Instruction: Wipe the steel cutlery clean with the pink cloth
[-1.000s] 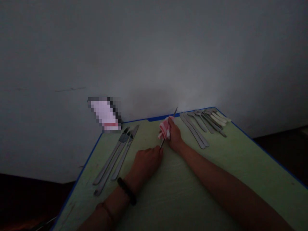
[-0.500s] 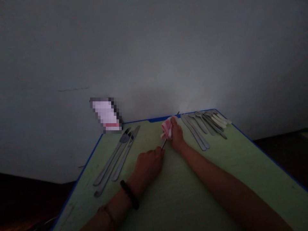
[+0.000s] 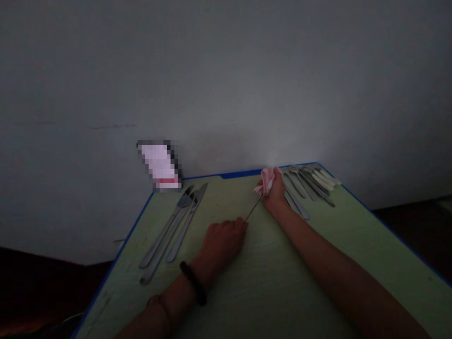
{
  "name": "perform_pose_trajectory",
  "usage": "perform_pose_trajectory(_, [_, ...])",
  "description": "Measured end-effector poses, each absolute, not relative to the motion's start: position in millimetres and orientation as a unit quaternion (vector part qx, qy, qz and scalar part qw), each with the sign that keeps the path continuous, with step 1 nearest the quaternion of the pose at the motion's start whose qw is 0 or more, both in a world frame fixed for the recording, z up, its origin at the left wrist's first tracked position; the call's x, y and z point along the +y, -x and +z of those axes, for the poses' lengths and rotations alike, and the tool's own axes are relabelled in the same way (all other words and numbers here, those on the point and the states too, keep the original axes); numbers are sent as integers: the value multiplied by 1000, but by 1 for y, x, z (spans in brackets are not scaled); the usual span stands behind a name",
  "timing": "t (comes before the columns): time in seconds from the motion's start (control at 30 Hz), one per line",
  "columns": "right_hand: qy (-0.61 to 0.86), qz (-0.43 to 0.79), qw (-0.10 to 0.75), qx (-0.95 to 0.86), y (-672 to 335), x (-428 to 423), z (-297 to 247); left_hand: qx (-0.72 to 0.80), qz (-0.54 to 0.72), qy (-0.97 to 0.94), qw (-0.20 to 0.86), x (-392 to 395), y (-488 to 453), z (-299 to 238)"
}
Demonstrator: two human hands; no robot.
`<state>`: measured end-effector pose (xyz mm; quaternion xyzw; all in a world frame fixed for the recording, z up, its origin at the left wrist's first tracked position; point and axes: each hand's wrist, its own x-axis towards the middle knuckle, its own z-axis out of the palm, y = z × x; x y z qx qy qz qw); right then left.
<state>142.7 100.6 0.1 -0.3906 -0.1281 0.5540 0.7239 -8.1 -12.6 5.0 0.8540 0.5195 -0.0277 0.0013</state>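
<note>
My left hand (image 3: 226,238) is closed round one end of a thin piece of metal cutlery (image 3: 253,208), which slants up and away over the table. A pink and white cloth (image 3: 267,181) is wrapped round its far part, gripped in my closed right hand (image 3: 277,190). The cloth hides the far end, so whether it is a knife, fork or spoon does not show. Left of my left hand lie a table knife (image 3: 185,226) and two other long-handled pieces, at least one with a spoon-like bowl (image 3: 184,201). Beside my right hand, handles of more cutlery (image 3: 300,207) show.
The pale green table (image 3: 243,292) has a blue edge and stands against a grey wall (image 3: 226,84). A blurred-out phone-like screen (image 3: 160,165) leans at the back left corner. Several forks, spoons and white-handled pieces (image 3: 324,179) lie at the back right.
My right hand and the cloth have shifted right along the cutlery, uncovering more of its shaft near my left hand. The tip seen beyond the cloth is now hidden. My left hand has moved slightly right.
</note>
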Motion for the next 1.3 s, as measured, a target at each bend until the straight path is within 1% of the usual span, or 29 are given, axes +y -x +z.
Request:
perform_pose_trajectory(0.23, [420,545,704,-175,-131,97,-13,537,-22,-844,6,-11,10,5])
perform_pose_trajectory(0.43, [460,543,658,-245,-118,89,-20,549,-24,-835,14,-10,9,4])
perform_pose_trajectory(0.57, [482,528,644,-272,-112,84,-20,556,-22,-831,13,-10,10,5])
perform_pose_trajectory(0.7, [457,523,666,-272,-122,91,-15,552,-29,-833,8,-10,10,8])
perform_pose_trajectory(0.8, [438,520,702,-212,-138,101,-12,541,-35,-840,6,-10,9,10])
perform_pose_trajectory(0.9, [432,525,716,-157,-147,107,-11,534,-41,-845,14,-10,10,11])
perform_pose_trajectory(1.1, [437,524,712,-165,-139,102,-7,539,-28,-842,4,-10,11,7])
perform_pose_trajectory(1.3, [462,524,686,-203,-125,93,-12,536,-16,-844,-7,-10,13,6])
